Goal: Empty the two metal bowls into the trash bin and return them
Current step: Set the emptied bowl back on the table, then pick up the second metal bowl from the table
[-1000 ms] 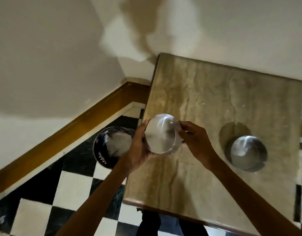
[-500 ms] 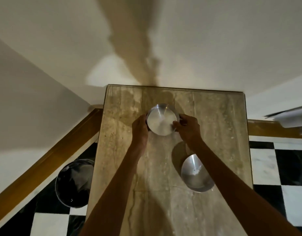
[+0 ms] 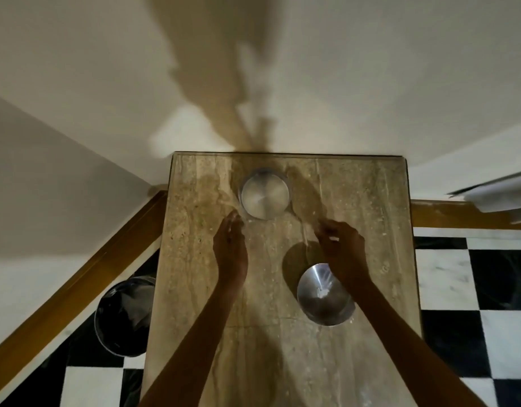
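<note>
Both hands, left hand [image 3: 230, 250] and right hand [image 3: 341, 247], hover with grips apart and empty mid-frame over the worktop [image 3: 367, 218], the far bowl [image 3: 265, 194] upper centre, the near bowl [image 3: 323, 295] holding white residue lower right: light, rigid, slick steel, probably best taken by opposite rims

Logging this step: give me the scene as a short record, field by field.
surface: stone table against the wall
far bowl: upright on the table, looks empty
near bowl: on the table, white bits inside
left hand: open, off the far bowl
right hand: empty, above the near bowl
trash bin: on the floor, left of the table
</note>
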A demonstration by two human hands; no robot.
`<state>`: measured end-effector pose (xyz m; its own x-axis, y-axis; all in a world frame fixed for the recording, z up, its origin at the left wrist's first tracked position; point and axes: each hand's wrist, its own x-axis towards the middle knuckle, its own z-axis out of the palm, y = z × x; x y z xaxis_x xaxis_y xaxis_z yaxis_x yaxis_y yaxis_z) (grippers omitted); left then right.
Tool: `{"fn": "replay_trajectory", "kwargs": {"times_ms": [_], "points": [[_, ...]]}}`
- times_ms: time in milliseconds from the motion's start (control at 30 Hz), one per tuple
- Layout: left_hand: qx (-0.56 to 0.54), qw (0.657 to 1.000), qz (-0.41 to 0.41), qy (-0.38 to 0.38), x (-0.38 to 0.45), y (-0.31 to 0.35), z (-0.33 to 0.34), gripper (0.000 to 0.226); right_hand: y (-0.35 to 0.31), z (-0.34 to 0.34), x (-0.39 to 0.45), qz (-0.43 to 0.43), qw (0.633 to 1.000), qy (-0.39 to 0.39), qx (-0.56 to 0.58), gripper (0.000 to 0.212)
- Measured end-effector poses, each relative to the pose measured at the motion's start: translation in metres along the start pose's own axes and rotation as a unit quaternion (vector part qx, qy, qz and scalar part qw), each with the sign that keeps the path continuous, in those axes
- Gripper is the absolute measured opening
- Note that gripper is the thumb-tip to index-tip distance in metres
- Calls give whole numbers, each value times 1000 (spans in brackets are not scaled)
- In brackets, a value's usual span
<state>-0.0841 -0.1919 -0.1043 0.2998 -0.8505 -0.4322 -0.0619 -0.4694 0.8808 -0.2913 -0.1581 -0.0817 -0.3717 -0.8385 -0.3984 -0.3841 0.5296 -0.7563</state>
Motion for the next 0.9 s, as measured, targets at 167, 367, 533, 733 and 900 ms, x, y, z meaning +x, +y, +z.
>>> {"fn": "replay_trajectory", "kwargs": {"times_ms": [167,367,533,733,900], "points": [[17,997,-59,-55,-78,-36,6,25,43,-31,-60,29,998,0,-60,25],[3,990,-123,-75,-150,-56,30,25,80,-35,-92,63,997,24,-47,18],[-49,979,-195,-13,-153,-48,34,19,78,-34,-106,62,996,28,-51,16],[-134,946,-293,-33,-152,-44,-40,25,33,-5,-142,29,995,-45,-82,27],[-427,792,-405,-160,-158,-22,-124,66,-30,47,-175,-42,987,-114,-108,31]]}}
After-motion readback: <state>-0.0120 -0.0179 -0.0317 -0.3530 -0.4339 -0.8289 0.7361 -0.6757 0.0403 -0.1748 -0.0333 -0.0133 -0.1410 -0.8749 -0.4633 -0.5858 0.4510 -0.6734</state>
